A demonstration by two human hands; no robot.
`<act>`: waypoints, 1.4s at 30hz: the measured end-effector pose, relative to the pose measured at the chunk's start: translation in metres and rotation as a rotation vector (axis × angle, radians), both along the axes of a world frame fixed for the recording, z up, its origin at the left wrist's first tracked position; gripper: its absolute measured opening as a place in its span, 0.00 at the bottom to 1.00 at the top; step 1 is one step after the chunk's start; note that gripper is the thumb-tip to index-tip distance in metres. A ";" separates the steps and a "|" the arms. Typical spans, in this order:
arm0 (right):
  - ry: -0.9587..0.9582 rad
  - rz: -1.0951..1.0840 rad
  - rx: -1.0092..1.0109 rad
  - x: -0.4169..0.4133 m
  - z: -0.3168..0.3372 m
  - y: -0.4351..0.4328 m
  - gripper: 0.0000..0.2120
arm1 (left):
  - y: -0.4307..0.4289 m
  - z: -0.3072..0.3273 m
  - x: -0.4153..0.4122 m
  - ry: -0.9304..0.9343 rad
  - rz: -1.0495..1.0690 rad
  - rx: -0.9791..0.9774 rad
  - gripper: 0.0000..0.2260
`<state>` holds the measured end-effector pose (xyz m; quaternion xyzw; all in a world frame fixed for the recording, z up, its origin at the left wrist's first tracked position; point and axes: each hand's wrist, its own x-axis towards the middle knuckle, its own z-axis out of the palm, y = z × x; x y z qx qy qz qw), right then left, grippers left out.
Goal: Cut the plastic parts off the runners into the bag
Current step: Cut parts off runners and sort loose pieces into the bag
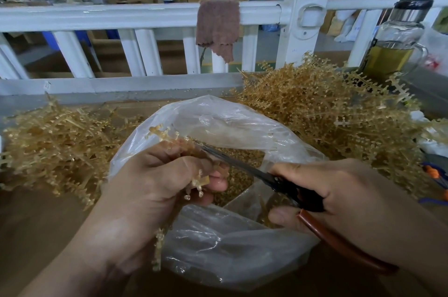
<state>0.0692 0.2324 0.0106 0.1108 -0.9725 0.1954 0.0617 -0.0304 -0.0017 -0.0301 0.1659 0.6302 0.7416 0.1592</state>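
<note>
The bag is showing clear and colourless, with white glints along its creases. The cut parts inside it, the runner over its mouth, and the runner heaps to its left and right are all glowing pale amber. The scissors over the bag are showing black blades and a reddish-brown handle. Beyond the bag, a dusty pink-brown cloth is hanging on a white railing. The worktop under the bag is showing plain brown.
</note>
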 end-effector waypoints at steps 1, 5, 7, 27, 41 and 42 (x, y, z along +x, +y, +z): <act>0.004 0.005 0.002 0.000 0.000 0.000 0.27 | 0.001 0.000 0.000 -0.001 0.000 -0.001 0.04; 0.002 0.006 0.012 0.000 0.000 0.000 0.28 | 0.001 0.002 0.001 0.004 -0.005 -0.008 0.04; 0.013 0.006 0.015 0.000 0.000 0.001 0.28 | 0.000 0.002 0.002 0.006 -0.009 -0.008 0.04; -0.003 0.011 -0.022 0.000 -0.002 -0.001 0.24 | 0.004 0.012 0.010 0.006 0.004 -0.027 0.05; -0.014 -0.005 -0.105 -0.002 -0.003 -0.001 0.25 | 0.009 0.023 0.020 0.064 0.098 0.028 0.09; -0.012 -0.005 -0.112 -0.002 -0.003 -0.001 0.25 | 0.009 0.024 0.021 0.045 0.109 0.030 0.06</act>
